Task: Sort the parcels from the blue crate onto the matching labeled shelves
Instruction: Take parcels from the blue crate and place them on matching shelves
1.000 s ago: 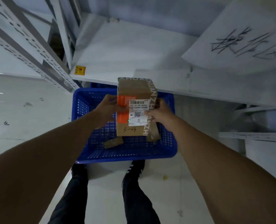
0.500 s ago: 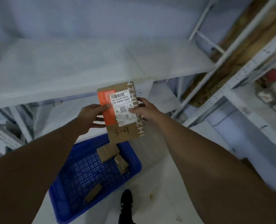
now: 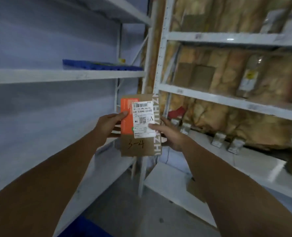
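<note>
While you hold the parcel (image 3: 140, 147) up in front of you, your head camera shows it upright in the air, clear of every shelf, just in front of the post where two shelf units meet. Your left hand (image 3: 107, 127) grips its left edge, with the thumb pressed on the orange sticker (image 3: 126, 120) and the fingers curled round behind. Your right hand (image 3: 169, 134) grips the right edge, with the thumb on the lower corner of the white label (image 3: 143, 119) and the fingers behind the box. Below the label you can read "3-4" (image 3: 136, 144), handwritten on the bare cardboard.

To your left, the left shelf unit (image 3: 64, 76) carries a flat blue plastic piece (image 3: 100, 65) on its middle board. To your right, the right shelf unit (image 3: 227, 100) holds brown boxes (image 3: 195, 76) on an upper board. Small silver packets (image 3: 217, 140) stand in a row on the board below, near a red item (image 3: 176, 112). The small tags on the right unit's shelf edges are too blurred to read. A corner of the blue crate (image 3: 83, 228) shows at the bottom edge, on the floor below your left forearm.
</note>
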`<state>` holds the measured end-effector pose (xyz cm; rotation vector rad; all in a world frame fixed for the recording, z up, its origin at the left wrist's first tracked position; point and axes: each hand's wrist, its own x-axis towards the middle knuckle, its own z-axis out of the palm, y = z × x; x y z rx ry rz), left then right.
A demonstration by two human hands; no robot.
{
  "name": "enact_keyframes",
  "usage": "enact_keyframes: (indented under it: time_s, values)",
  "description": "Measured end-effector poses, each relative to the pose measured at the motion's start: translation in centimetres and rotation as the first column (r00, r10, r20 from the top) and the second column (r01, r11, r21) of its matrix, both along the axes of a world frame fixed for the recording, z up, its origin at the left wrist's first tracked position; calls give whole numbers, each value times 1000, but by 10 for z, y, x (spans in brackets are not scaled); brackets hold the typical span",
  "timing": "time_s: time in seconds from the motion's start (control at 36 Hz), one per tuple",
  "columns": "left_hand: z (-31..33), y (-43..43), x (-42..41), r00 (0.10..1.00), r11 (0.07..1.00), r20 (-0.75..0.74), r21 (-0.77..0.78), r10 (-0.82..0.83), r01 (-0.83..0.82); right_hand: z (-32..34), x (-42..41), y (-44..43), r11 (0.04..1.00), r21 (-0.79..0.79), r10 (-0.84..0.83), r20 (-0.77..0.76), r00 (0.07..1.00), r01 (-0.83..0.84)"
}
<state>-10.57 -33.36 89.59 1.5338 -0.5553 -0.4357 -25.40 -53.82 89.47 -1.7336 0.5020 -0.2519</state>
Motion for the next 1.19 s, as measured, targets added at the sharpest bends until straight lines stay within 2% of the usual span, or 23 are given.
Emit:
enact_keyframes:
  time_s: [0.11, 0.19, 0.31, 0.42, 0.69, 1.03, 1.19]
  values:
    - [38, -52, -56, 996, 992, 36, -94, -84, 87, 37, -73, -34, 992, -26, -118, 120, 986, 122]
    - [61, -96, -100, 970, 954, 66, -175, -233, 242, 61, -131, -65, 975, -25, -209, 212, 955, 220]
    - [85, -158, -169, 885, 857, 98, -223, -455, 466, 93, -209, -98, 942, 7, -321, 321, 891, 336]
    - [95, -202, -226, 788, 769, 46, -186, -614, 611, 111, -278, -131, 923, -13, -361, 324, 874, 385]
    - [126, -259, -324, 773, 760, 91, -145, -628, 634, 135, -402, -169, 893, -65, -394, 365, 843, 445]
    - [146, -291, -360, 737, 729, 131, -111, -663, 675, 146, -447, -196, 872, -76, -414, 414, 811, 484]
    - [134, -295, -367, 760, 759, 127, -64, -637, 648, 141, -455, -200, 877, -78, -406, 405, 819, 473]
